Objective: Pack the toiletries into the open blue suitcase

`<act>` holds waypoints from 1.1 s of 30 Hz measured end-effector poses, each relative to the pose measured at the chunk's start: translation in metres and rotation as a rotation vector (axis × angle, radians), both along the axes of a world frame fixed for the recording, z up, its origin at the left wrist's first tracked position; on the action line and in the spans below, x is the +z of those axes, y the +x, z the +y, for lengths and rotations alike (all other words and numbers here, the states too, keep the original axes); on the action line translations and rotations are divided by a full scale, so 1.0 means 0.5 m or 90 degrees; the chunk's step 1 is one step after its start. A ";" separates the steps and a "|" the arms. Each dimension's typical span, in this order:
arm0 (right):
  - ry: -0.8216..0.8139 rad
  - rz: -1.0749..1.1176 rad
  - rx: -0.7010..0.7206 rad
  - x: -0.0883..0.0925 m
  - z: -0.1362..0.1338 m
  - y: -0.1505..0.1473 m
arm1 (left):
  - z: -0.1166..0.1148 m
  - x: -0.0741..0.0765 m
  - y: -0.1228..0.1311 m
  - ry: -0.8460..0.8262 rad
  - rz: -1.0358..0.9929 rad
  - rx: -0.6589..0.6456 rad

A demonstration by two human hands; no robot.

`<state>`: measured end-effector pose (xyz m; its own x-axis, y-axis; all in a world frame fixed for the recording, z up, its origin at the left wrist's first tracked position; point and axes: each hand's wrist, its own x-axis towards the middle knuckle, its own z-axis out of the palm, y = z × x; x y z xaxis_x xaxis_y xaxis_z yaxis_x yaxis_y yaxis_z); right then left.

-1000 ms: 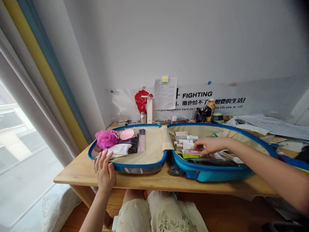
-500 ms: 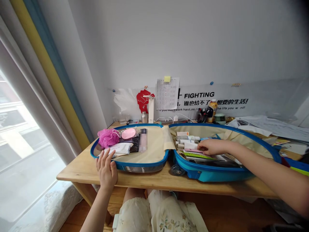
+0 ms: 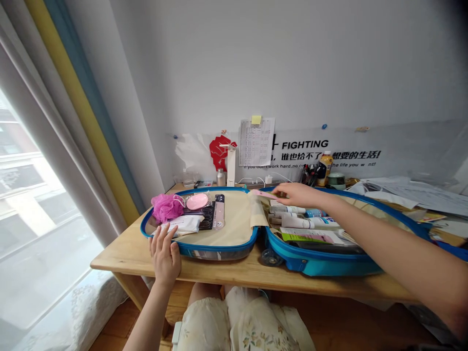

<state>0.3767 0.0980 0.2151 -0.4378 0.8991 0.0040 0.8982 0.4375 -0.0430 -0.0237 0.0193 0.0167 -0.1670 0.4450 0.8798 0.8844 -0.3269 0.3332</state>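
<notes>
An open blue suitcase (image 3: 219, 249) lies flat on the wooden desk (image 3: 120, 253). My left hand (image 3: 165, 253) rests on the near rim of its left half, fingers spread, beside a white packet (image 3: 186, 224). My right hand (image 3: 298, 194) is lifted above the hinge and pinches a thin pink packet (image 3: 260, 194). The left half also holds a pink bath puff (image 3: 166, 207), a round pink compact (image 3: 197, 201) and a slim pink box (image 3: 219, 214). In the right half lie white tubes (image 3: 296, 222) and a green-edged box (image 3: 307, 237).
Against the wall stand a white lamp (image 3: 231, 165), a yellow-capped bottle (image 3: 324, 168), a green jar (image 3: 336, 180) and a power strip. Loose papers (image 3: 409, 192) cover the desk's right side. A curtain (image 3: 84, 117) and a window are on the left. My lap is under the desk.
My right hand has risen out of the suitcase's right half with the pink packet and moved left toward the hinge. My left hand has stayed on the rim.
</notes>
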 end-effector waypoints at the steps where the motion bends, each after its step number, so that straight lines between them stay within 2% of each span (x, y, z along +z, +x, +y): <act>1: 0.021 -0.009 0.035 0.009 0.005 -0.038 | 0.000 0.001 0.000 -0.003 -0.003 0.000; 4: 0.030 -0.056 0.144 0.009 0.015 -0.154 | -0.002 0.003 0.001 -0.004 -0.005 0.003; 8: -0.027 -0.105 0.232 -0.037 0.014 -0.274 | -0.001 0.002 0.000 0.001 -0.002 0.002; 12: -0.073 -0.149 0.283 -0.088 0.006 -0.332 | 0.000 -0.001 -0.002 -0.004 -0.006 -0.004; 17: -0.084 -0.139 0.286 -0.122 0.008 -0.356 | -0.001 -0.001 -0.002 -0.007 -0.008 -0.001; 21: -0.081 -0.095 0.262 -0.112 0.010 -0.351 | -0.002 0.001 0.000 -0.003 -0.006 -0.002; 25: -0.062 -0.022 0.236 -0.048 0.002 -0.304 | -0.002 0.002 0.001 0.005 -0.002 -0.006; 29: -0.054 0.014 0.187 0.027 -0.022 -0.201 | 0.000 0.000 -0.001 0.001 0.000 0.000; 31: -0.094 -0.007 0.152 0.044 -0.037 -0.137 | 0.001 -0.001 -0.002 0.001 0.002 0.003; 33: -0.150 -0.047 0.104 0.043 -0.055 -0.075 | 0.001 -0.001 -0.002 0.006 0.006 0.000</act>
